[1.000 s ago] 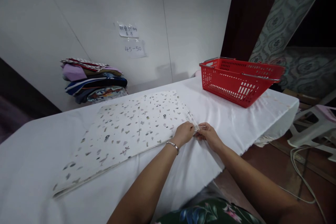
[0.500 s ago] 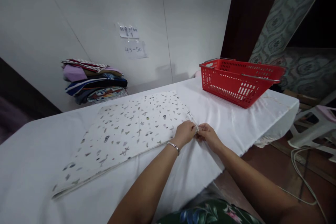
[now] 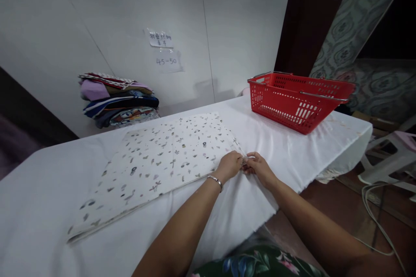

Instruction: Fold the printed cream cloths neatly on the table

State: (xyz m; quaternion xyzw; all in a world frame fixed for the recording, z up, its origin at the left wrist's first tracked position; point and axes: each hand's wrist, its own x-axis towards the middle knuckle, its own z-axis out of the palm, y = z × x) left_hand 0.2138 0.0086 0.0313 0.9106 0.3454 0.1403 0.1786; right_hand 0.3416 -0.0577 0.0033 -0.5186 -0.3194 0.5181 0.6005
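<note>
A folded white cloth (image 3: 162, 160) printed with small grey-brown figures lies flat on the white-covered table. At its near right corner, my left hand (image 3: 230, 163), with a bracelet on the wrist, pinches the fabric's edge. My right hand (image 3: 258, 168) meets it there, fingertips closed on the same corner. The two hands almost touch, and the bit of cloth between the fingers is mostly hidden. Along the near side, the cloth's folded layers show as a thin double edge.
A red plastic basket (image 3: 292, 106) with metal handles stands at the table's back right. Against the wall at the back left is a stack of folded fabrics (image 3: 118, 101). Two paper notes (image 3: 168, 60) hang on the wall. To the right are a white stool (image 3: 386, 156) and a loose cable.
Both hands stay at the cloth's corner, with only slight finger movement. The whole view has shifted very slightly.
</note>
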